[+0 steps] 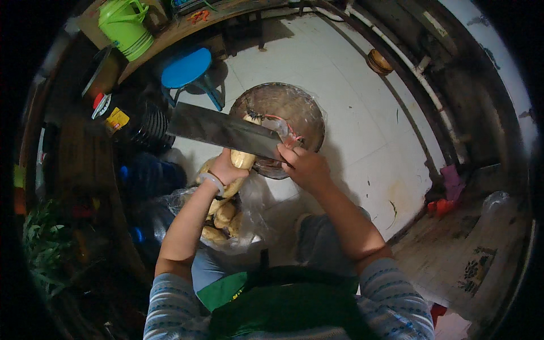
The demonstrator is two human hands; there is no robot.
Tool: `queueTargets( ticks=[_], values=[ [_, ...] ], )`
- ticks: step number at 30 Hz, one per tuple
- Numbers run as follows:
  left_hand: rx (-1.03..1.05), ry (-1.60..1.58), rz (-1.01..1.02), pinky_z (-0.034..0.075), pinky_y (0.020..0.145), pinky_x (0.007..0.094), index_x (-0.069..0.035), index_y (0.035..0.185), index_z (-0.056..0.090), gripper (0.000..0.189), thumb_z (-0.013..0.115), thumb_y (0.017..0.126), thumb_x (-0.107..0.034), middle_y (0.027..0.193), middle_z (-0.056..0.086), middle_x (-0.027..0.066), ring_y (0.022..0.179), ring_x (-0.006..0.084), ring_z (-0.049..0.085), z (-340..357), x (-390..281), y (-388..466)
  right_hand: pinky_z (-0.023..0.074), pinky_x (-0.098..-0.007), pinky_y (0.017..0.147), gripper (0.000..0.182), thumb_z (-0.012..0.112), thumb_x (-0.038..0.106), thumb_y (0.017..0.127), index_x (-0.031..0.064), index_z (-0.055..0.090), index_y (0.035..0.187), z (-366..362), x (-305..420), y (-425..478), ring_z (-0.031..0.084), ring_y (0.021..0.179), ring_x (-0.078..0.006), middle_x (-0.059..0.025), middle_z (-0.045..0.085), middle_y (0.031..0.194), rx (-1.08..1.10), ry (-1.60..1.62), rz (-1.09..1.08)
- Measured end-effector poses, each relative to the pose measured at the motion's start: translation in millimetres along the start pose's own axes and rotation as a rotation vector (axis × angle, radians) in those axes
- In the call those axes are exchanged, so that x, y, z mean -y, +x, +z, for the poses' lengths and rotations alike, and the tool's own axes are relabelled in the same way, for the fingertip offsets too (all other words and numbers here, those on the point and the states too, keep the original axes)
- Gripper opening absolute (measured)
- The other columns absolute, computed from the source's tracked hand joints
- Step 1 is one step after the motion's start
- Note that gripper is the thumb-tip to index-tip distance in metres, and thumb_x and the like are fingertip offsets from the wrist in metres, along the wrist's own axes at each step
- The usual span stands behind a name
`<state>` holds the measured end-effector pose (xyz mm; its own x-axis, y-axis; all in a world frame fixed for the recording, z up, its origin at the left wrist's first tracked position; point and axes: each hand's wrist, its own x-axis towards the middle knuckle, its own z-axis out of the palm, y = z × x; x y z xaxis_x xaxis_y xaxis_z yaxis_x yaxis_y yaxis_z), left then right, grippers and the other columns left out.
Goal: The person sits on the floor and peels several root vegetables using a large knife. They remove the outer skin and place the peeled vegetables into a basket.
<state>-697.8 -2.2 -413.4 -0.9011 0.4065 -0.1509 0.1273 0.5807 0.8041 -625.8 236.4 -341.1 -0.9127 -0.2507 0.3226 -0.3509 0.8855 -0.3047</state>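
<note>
My left hand [226, 169] grips a long, pale lotus root section [243, 159], its far end pointing away from me over a round brown basket or bin [282, 100]. My right hand [307, 166] holds the broad, dark blade of a cleaver [225, 131] near its right end; the blade lies across the root and hides part of it. Scraps and a clear bag with red strips [280, 126] are in the round container. Below my left hand, more pale roots [224, 214] sit in a clear plastic bag [255, 212].
A blue plastic stool [186, 68] stands at the upper left, near a wooden table [170, 38] bearing a green jug [125, 29]. A large dark jar [144, 125] is at left, leafy greens [46, 246] at lower left. Stacked bowls [379, 62] rest by pipes at upper right.
</note>
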Motion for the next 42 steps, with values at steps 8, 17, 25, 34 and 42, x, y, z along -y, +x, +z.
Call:
queueTargets(
  ticks=[8,17,25,34,42],
  values=[
    [0.019,0.045,-0.037,0.042,0.082,0.0336,0.002,0.113,0.035,0.076,0.07,0.051,-0.026,0.099,0.054,0.0219,0.094,0.0336,0.053,7.4,-8.8,-1.1,0.0494,-0.0328,0.056,0.038,0.062,0.022,0.068,0.0156,0.056,0.105,4.5,-7.9,2.3,0.06,0.071,-0.0187,-0.0048,0.061,0.085,-0.108,-0.065,-0.056],
    [0.075,0.044,-0.12,0.043,0.079,0.0344,0.003,0.105,0.037,0.07,0.071,0.051,-0.027,0.093,0.056,0.022,0.09,0.0334,0.055,-2.4,-23.8,-7.1,0.0499,-0.0329,0.058,0.037,0.062,0.02,0.068,0.0151,0.056,0.105,4.9,-17.7,5.7,0.06,0.074,-0.0204,-0.0038,0.061,0.09,-0.007,0.075,0.055],
    [0.202,-0.049,-0.128,0.039,0.086,0.0296,0.003,0.117,0.032,0.078,0.073,0.053,-0.016,0.104,0.053,0.0136,0.097,0.0219,0.051,-6.1,-12.9,-3.1,0.0492,-0.0323,0.052,0.035,0.06,0.025,0.07,0.0171,0.056,0.104,5.2,-18.5,4.9,0.06,0.066,-0.0193,-0.0028,0.06,0.084,-0.026,-0.031,-0.032],
    [0.225,-0.108,0.025,0.039,0.086,0.0299,0.0,0.123,0.027,0.087,0.071,0.05,-0.021,0.107,0.051,0.0162,0.099,0.0262,0.051,-6.7,-14.3,-4.0,0.0486,-0.0306,0.049,0.033,0.06,0.025,0.07,0.0168,0.057,0.102,10.0,-18.1,0.8,0.059,0.066,-0.0163,-0.0019,0.059,0.087,-0.013,-0.103,-0.071],
    [0.43,-0.514,-0.175,0.037,0.088,0.029,-0.001,0.127,0.023,0.089,0.07,0.052,-0.011,0.112,0.046,0.0113,0.102,0.0201,0.045,-6.4,-27.4,-8.0,0.0464,-0.0309,0.046,0.029,0.059,0.027,0.073,0.0175,0.056,0.1,3.7,-14.5,4.0,0.058,0.054,-0.0188,-0.0025,0.054,0.064,-0.132,-0.036,-0.112]
  ],
)
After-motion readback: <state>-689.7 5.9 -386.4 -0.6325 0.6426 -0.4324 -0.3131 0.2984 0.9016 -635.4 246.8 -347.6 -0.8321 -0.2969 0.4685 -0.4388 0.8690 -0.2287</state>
